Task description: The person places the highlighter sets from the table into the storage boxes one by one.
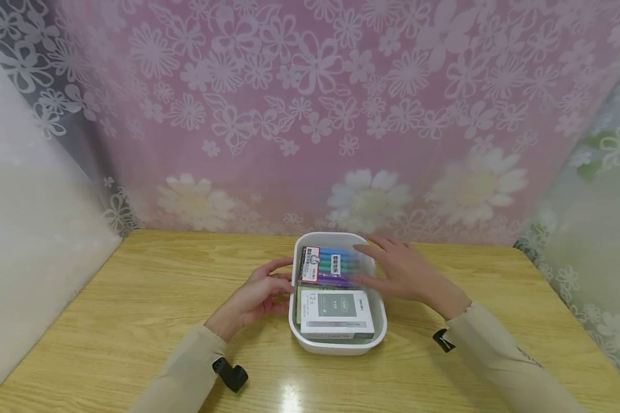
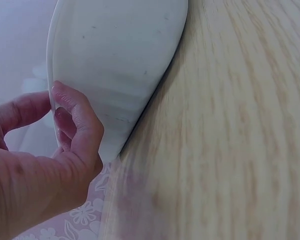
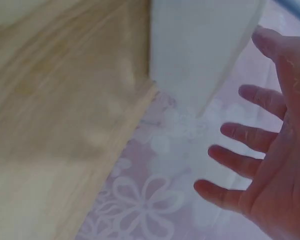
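Note:
A white plastic bin [image 1: 336,349] stands on the table in the head view. Its far part holds a clear pack of coloured pens [image 1: 330,265] with a white and red label. Nearer lies a white box [image 1: 337,312] with a grey-green panel, over something pale green that is mostly hidden. My left hand [image 1: 260,292] pinches the bin's left rim between thumb and fingers, as the left wrist view confirms on the bin wall [image 2: 115,50]. Over the bin's right side, my right hand [image 1: 405,269] spreads its fingers; the right wrist view shows them straight and apart.
The wooden table [image 1: 150,321] extends on both sides of the bin. Behind it hangs a pink flowered curtain [image 1: 289,172], close to the bin's far end. Pale sheets [image 1: 36,241] flank the table. Black wrist mounts [image 1: 229,374] sit on both sleeves.

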A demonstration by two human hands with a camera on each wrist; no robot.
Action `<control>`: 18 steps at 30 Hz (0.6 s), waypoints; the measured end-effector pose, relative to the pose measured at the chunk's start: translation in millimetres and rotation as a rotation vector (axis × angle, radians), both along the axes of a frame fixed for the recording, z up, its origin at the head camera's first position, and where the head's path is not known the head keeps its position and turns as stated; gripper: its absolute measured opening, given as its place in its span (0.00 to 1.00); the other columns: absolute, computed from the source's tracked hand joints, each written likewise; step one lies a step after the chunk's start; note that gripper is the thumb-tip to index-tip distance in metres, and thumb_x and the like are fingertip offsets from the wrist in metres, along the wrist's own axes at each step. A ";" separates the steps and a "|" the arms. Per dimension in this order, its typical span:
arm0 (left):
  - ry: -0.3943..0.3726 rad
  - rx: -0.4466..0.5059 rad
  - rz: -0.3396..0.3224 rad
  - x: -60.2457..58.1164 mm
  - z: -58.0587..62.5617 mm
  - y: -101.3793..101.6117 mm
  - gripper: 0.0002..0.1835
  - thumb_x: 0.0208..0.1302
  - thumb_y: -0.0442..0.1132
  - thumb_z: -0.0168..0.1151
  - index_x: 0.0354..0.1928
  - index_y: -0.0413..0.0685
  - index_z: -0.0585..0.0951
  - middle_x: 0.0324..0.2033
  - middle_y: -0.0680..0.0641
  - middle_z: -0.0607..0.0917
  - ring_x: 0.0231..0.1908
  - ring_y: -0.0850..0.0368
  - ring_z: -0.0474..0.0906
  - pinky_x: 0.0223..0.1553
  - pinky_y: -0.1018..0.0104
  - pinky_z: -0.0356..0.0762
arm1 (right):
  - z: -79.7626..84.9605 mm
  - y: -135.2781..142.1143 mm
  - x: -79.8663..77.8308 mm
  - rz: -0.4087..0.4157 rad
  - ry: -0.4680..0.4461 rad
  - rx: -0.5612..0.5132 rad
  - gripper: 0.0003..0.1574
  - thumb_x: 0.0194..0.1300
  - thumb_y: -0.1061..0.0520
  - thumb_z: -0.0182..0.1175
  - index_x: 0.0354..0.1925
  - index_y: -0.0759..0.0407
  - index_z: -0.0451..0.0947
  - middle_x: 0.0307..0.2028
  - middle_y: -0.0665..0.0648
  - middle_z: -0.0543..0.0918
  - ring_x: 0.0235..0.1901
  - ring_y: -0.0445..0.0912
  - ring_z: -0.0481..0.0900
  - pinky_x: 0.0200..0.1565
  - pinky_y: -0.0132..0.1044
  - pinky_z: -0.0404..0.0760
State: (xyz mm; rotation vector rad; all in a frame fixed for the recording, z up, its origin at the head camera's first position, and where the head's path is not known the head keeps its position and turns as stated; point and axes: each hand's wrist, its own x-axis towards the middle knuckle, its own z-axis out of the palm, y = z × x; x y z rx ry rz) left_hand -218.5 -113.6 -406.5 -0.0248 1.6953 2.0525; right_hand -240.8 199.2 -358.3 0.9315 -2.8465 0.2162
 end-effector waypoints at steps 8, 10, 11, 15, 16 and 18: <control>0.006 0.003 0.027 -3.2 1.6 3.5 0.38 0.61 0.27 0.58 0.75 0.49 0.65 0.59 0.40 0.80 0.42 0.59 0.83 0.38 0.63 0.84 | -3.3 21.1 20.8 -0.144 0.009 -0.008 0.45 0.68 0.27 0.57 0.74 0.48 0.69 0.75 0.64 0.67 0.70 0.68 0.68 0.60 0.74 0.69; 0.009 -0.006 0.041 -3.3 1.5 4.2 0.37 0.61 0.27 0.58 0.74 0.49 0.66 0.59 0.39 0.80 0.42 0.59 0.83 0.37 0.64 0.84 | -3.6 24.9 24.3 -0.169 0.003 -0.011 0.46 0.68 0.26 0.56 0.74 0.48 0.69 0.75 0.64 0.66 0.70 0.68 0.68 0.60 0.75 0.69; 0.013 -0.013 0.046 -2.9 1.5 4.6 0.37 0.61 0.27 0.58 0.74 0.49 0.66 0.59 0.39 0.80 0.42 0.59 0.83 0.36 0.64 0.84 | -3.7 27.0 26.1 -0.181 0.002 -0.013 0.46 0.68 0.26 0.56 0.74 0.48 0.69 0.75 0.64 0.66 0.70 0.68 0.68 0.60 0.75 0.69; 0.081 -0.111 0.061 2.7 1.3 5.0 0.35 0.64 0.30 0.60 0.74 0.49 0.68 0.59 0.37 0.79 0.44 0.56 0.83 0.39 0.62 0.85 | -4.3 34.4 34.2 -0.209 0.026 -0.012 0.45 0.69 0.27 0.55 0.74 0.47 0.68 0.75 0.65 0.66 0.70 0.68 0.68 0.58 0.75 0.69; 0.122 -0.162 0.061 5.3 1.2 4.6 0.34 0.66 0.32 0.61 0.74 0.49 0.68 0.59 0.37 0.79 0.44 0.55 0.83 0.39 0.62 0.85 | -4.3 36.0 36.7 -0.217 0.031 -0.009 0.45 0.69 0.27 0.55 0.74 0.47 0.68 0.75 0.65 0.66 0.69 0.68 0.68 0.58 0.75 0.69; 0.221 -0.283 0.068 11.7 0.9 2.7 0.32 0.68 0.35 0.62 0.73 0.48 0.70 0.58 0.37 0.80 0.46 0.52 0.84 0.41 0.59 0.86 | -4.5 39.2 42.3 -0.234 0.037 -0.005 0.46 0.69 0.26 0.55 0.75 0.46 0.67 0.75 0.66 0.66 0.70 0.69 0.68 0.58 0.75 0.69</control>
